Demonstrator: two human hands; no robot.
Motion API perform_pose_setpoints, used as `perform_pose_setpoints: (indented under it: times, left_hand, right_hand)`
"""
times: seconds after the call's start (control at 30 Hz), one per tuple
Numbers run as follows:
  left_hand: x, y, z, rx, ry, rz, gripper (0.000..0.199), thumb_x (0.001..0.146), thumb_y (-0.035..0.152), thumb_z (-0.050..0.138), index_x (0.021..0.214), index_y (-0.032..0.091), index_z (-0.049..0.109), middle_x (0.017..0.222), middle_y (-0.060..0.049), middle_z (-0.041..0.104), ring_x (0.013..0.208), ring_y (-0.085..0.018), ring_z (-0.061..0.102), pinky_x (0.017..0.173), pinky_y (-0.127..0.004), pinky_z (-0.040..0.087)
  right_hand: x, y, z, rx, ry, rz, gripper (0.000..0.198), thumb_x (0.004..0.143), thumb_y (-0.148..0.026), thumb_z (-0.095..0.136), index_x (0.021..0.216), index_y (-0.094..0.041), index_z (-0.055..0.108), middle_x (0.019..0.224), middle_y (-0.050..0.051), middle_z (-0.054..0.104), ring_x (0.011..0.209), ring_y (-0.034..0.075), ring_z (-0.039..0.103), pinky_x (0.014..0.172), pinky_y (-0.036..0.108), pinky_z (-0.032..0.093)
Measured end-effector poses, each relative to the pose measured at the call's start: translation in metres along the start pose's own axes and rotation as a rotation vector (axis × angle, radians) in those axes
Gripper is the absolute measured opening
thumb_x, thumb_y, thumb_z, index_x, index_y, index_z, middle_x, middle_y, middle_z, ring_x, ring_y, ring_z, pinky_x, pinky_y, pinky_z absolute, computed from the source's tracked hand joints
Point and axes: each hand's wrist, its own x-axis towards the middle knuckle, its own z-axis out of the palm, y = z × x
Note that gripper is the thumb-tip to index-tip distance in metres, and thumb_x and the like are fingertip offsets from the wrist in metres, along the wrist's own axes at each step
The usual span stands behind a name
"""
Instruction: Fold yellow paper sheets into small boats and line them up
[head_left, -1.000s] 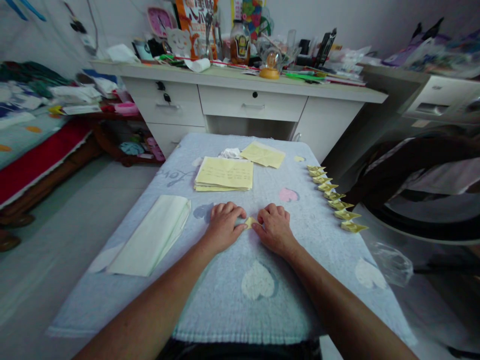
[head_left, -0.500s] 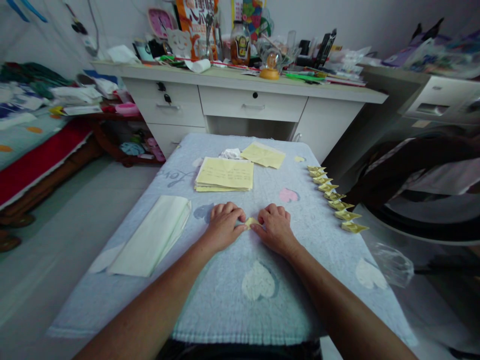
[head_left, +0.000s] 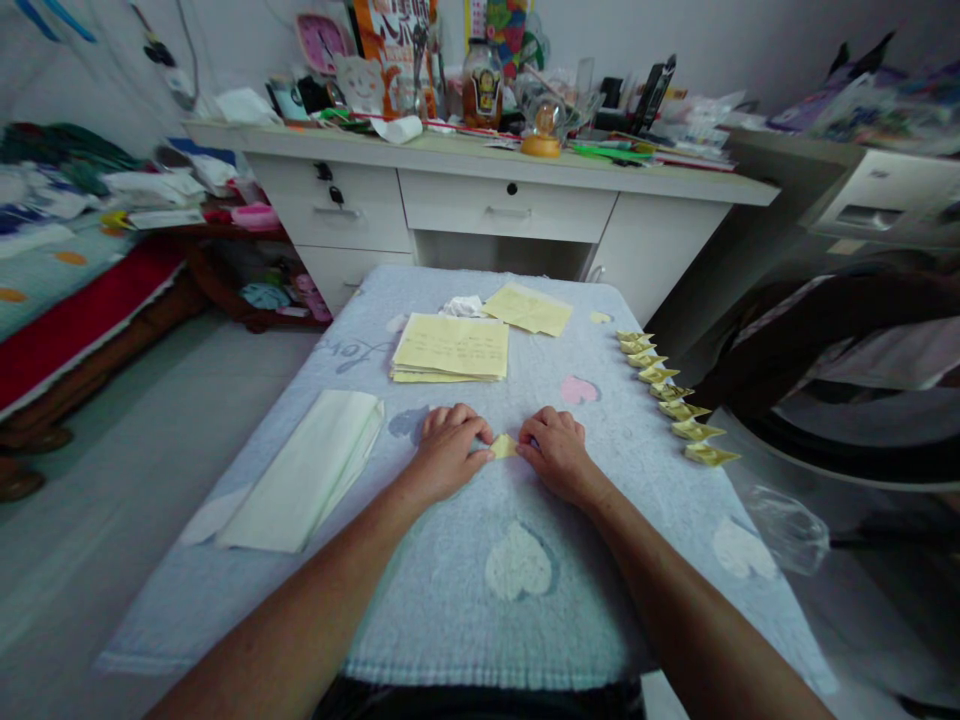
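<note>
Presently, both hands are placed near the middle of the table [head_left: 450, 610], which is covered with a pale blue cloth patterned with hearts. Between them lies a small yellow paper [head_left: 503, 446], flat or nearly flat on the cloth. The left hand [head_left: 450, 452] has its thumb and forefinger closed at the left end of this paper, pinching it; its other fingers are bent and rest together. The right hand [head_left: 555, 450] has its thumb and forefinger at the right end, touching it; whether they pinch it or only press it, I cannot tell.

Beyond the hands there is a stack of yellow sheets [head_left: 450, 345] with some writing on the top one. Just behind it, to the right, lies a loose yellow sheet [head_left: 529, 308], and beside this a crumpled white piece [head_left: 462, 306]. A folded white sheet [head_left: 300, 470] is lying to the left of the left hand. Along the right edge stands a row of yellow folded boats [head_left: 697, 431], well apart from the right hand.
</note>
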Motion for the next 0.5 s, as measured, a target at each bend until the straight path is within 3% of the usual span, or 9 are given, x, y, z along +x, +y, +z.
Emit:
perform_pose_setpoints:
  times: [0.17,0.37,0.5]
  left_hand:
    - [-0.0005,-0.0014,0.0014,-0.016,0.028,0.027,0.015,0.077,0.030,0.067,0.091,0.027,0.065,0.102,-0.001,0.058,0.098,-0.023,0.047,0.089,-0.039,0.033]
    - [0.0002,0.0038,0.0002,-0.067,0.061,0.057,0.011,0.074,0.023,0.067,0.084,0.024,0.063,0.093,0.000,0.061,0.093,-0.021,0.050,0.088,-0.038,0.033]
    - [-0.0011,0.0083,0.0003,-0.129,0.067,0.107,0.010,0.073,0.017,0.065,0.080,0.022,0.059,0.083,0.002,0.064,0.089,-0.020,0.051,0.087,-0.036,0.034]
  right_hand:
    - [-0.0039,0.0007,0.0008,0.014,0.049,-0.042,0.009,0.087,-0.025,0.055,0.089,-0.021,0.062,0.100,0.006,0.055,0.096,0.023,0.045,0.080,0.036,0.029]
    - [-0.0086,0.0001,0.0054,0.043,0.124,-0.129,0.025,0.083,-0.041,0.061,0.097,-0.020,0.060,0.099,0.007,0.053,0.096,0.025,0.043,0.081,0.038,0.030]
    - [-0.0082,-0.0005,0.0068,0.062,0.139,-0.159,0.026,0.078,-0.038,0.069,0.095,-0.021,0.061,0.098,0.006,0.053,0.095,0.024,0.043,0.081,0.038,0.030]
